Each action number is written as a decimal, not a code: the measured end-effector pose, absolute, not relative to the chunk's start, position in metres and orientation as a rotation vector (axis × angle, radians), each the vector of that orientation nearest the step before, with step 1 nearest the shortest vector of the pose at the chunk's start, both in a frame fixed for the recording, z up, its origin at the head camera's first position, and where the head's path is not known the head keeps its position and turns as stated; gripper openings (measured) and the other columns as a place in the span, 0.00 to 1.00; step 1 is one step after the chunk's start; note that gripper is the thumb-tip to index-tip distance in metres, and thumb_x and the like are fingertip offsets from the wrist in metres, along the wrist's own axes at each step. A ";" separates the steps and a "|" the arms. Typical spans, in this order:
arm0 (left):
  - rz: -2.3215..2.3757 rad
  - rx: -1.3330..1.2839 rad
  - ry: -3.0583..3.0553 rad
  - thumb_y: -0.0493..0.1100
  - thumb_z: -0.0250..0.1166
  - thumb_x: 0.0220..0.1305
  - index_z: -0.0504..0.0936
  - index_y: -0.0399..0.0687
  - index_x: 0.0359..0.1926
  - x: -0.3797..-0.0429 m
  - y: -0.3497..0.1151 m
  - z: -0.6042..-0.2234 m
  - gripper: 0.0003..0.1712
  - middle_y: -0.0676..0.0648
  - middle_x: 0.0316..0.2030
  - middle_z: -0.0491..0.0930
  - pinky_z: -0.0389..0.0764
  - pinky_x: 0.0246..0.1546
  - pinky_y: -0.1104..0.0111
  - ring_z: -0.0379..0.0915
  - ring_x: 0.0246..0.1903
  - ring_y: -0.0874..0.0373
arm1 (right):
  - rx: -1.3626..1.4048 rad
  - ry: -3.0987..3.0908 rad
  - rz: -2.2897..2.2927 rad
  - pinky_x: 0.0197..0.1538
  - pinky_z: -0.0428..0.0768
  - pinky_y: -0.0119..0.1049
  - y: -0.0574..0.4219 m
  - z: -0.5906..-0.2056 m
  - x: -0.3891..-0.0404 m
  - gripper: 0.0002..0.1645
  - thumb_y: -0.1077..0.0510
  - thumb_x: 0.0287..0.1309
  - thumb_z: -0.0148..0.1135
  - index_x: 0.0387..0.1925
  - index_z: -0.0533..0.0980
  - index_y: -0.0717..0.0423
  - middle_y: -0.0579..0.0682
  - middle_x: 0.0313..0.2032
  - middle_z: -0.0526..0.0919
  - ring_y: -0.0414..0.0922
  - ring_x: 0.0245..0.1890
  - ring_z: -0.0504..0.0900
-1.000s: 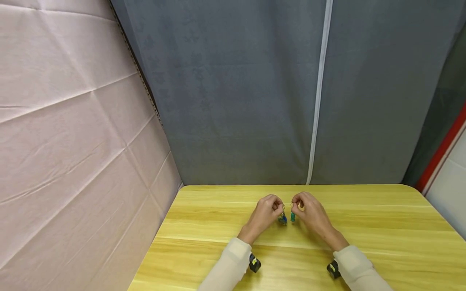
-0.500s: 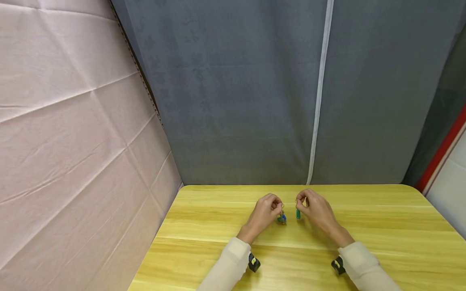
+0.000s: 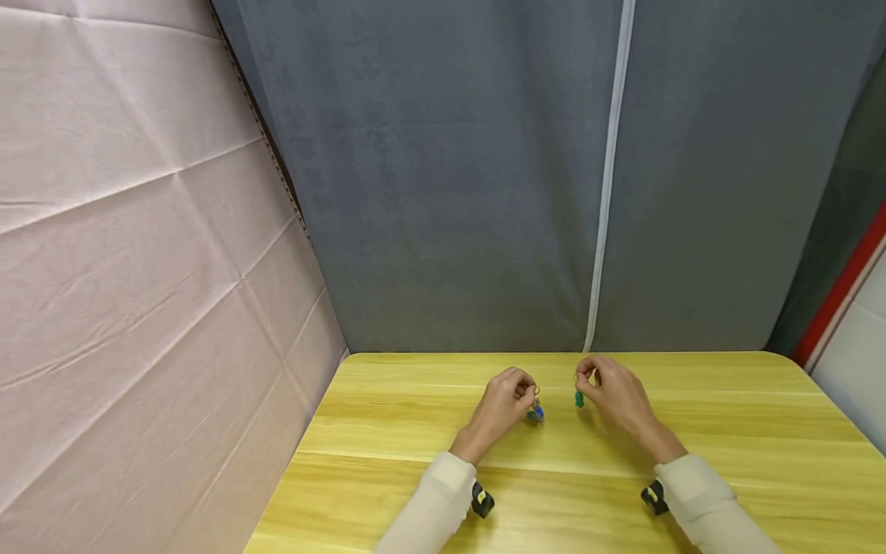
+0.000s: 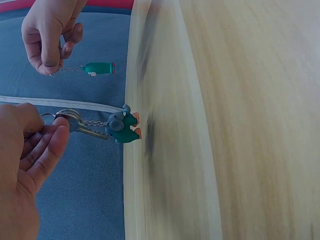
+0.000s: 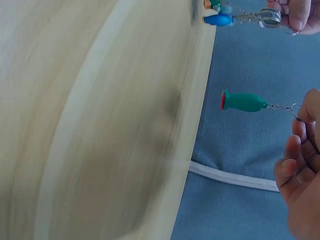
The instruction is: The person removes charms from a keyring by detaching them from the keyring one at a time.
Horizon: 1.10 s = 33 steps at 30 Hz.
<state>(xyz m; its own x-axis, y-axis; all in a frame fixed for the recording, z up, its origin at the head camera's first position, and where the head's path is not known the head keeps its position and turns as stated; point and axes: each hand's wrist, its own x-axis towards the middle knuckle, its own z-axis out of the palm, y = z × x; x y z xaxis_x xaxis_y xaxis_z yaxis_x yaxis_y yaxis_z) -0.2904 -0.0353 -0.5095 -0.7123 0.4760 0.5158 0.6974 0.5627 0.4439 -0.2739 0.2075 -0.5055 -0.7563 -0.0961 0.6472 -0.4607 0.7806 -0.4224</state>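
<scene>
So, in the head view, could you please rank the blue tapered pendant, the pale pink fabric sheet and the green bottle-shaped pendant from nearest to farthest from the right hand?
1. Green bottle-shaped pendant, hanging from the right hand.
2. Blue tapered pendant, hanging from the left hand.
3. Pale pink fabric sheet, well off along the picture's left side.

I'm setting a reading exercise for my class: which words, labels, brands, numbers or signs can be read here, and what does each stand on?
No text can be read in any view.
Left black wrist device: yellow mark, too small to read.
Right black wrist device: yellow mark, too small to read.
Keys: any stamping is too blurred to make out.
Red-ended green charm: no lettering visible.
</scene>
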 end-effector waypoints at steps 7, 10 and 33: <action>-0.938 -0.970 -2.474 0.37 0.65 0.76 0.86 0.44 0.45 -0.289 -0.035 -0.511 0.03 0.50 0.40 0.86 0.79 0.36 0.87 0.81 0.35 0.70 | 0.370 -2.378 0.761 0.29 0.71 0.31 0.220 -0.503 -0.277 0.06 0.66 0.59 0.69 0.33 0.81 0.53 0.45 0.31 0.82 0.35 0.27 0.70; -0.940 -0.977 -2.475 0.37 0.65 0.77 0.85 0.43 0.45 -0.289 -0.035 -0.510 0.04 0.49 0.40 0.86 0.79 0.37 0.87 0.81 0.36 0.70 | 0.353 -2.383 0.762 0.30 0.72 0.32 0.226 -0.502 -0.279 0.04 0.66 0.59 0.68 0.34 0.82 0.55 0.46 0.31 0.82 0.37 0.28 0.71; -0.939 -0.967 -2.475 0.37 0.64 0.77 0.85 0.44 0.45 -0.288 -0.037 -0.508 0.04 0.49 0.40 0.85 0.79 0.37 0.87 0.81 0.36 0.70 | 0.258 -2.465 0.755 0.27 0.69 0.32 0.263 -0.498 -0.292 0.02 0.61 0.66 0.67 0.38 0.83 0.56 0.51 0.35 0.85 0.39 0.28 0.73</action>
<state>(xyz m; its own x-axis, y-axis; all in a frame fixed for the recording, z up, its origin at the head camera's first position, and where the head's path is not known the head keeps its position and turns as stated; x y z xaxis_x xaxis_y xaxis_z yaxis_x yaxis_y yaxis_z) -0.2880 -0.0369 -0.5079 -0.7187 0.4814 0.5016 0.6930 0.5544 0.4609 -0.2919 0.2625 -0.4976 -0.8339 -0.0228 0.5514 -0.3279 0.8242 -0.4617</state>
